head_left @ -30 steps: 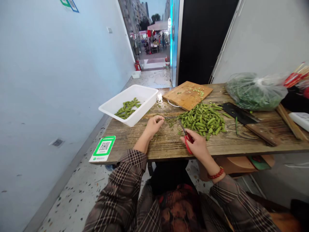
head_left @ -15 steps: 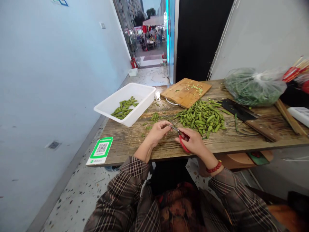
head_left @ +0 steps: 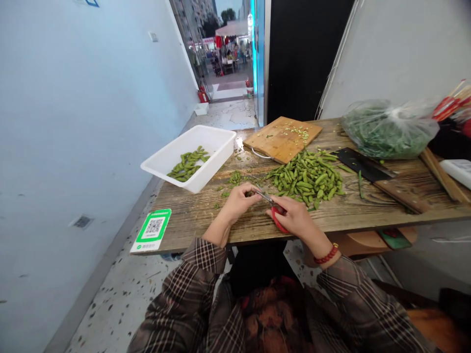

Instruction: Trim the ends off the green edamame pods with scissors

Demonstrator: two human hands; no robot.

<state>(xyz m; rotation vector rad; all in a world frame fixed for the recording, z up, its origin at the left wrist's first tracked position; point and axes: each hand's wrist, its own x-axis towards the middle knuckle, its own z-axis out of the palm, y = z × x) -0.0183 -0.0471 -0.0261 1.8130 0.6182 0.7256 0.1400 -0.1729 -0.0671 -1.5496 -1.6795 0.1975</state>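
The right hand [head_left: 292,214] is wrapped around the red-handled scissors [head_left: 265,197], blades aimed toward ten o'clock. The left hand [head_left: 240,203] meets the blade tips, thumb and fingers drawn close; whether they pinch an edamame pod I cannot tell. The hands are near each other but apart. The main edamame heap [head_left: 307,179] lies at one to two o'clock from them on the wooden table [head_left: 195,215]; a smaller lot sits in the white plastic tub [head_left: 216,168] at ten o'clock. A snip made too far along could nick the left fingertips, being so near the blades. The tub seems to jut past the table's nine-o'clock edge, so a knock might tip it.
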